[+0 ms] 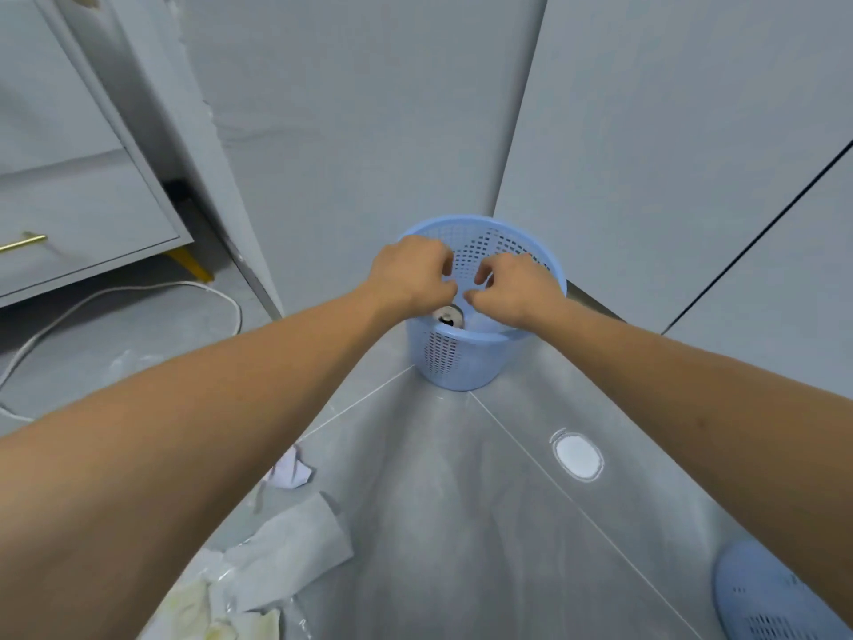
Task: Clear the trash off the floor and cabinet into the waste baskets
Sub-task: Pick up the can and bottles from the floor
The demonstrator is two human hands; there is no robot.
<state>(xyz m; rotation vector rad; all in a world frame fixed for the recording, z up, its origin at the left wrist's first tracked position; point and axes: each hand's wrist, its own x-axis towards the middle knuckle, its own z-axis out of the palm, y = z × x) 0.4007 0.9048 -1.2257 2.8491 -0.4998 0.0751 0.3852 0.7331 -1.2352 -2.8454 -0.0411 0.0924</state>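
Observation:
A light-blue mesh waste basket (pixel 461 358) stands on the floor in the corner where two walls meet. Inside it I see the top of a metal can (pixel 448 316) and something pale beside it. My left hand (pixel 411 270) and my right hand (pixel 517 288) hover side by side over the basket's mouth, fingers loosely curled downward, with nothing visible in either. On the floor at the lower left lie a white tissue sheet (pixel 286 552), a small crumpled white-lilac paper (pixel 291 471) and yellowish wrappers (pixel 221 612), partly hidden by my left forearm.
A second blue basket (pixel 775 598) shows at the bottom right edge. A grey drawer cabinet (pixel 69 200) with a gold handle and yellow leg stands at the left, a white cable (pixel 138 293) looping on the floor beneath it. A round white spot (pixel 577 457) marks the tiles.

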